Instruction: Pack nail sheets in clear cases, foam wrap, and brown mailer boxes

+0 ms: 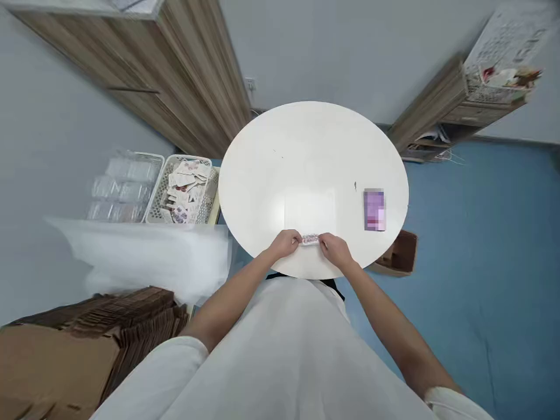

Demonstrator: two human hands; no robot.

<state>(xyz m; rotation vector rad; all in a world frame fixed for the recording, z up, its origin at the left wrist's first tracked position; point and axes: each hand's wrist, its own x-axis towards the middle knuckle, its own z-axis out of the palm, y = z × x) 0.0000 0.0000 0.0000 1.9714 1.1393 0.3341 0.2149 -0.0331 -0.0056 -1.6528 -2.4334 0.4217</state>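
Observation:
Near the front edge of a round white table (315,134), a small white packet with a pink and purple pattern (310,239) is held between both hands. My left hand (286,243) pinches its left end with closed fingers. At the other end, my right hand (335,249) is closed on it too. Just beyond the packet lies a faint pale square sheet (310,209), hard to tell from the tabletop. To the right, apart from my hands, is a phone-like rectangle with a blurred purple face (374,210).
Left of the table stand a white basket of printed cards (151,204), clear plastic boxes (126,186), white wrapping sheet (153,256) and stacked flat cardboard (61,361). An open brown carton (405,254) sits at the right. Wooden cabinets (184,64) rise behind.

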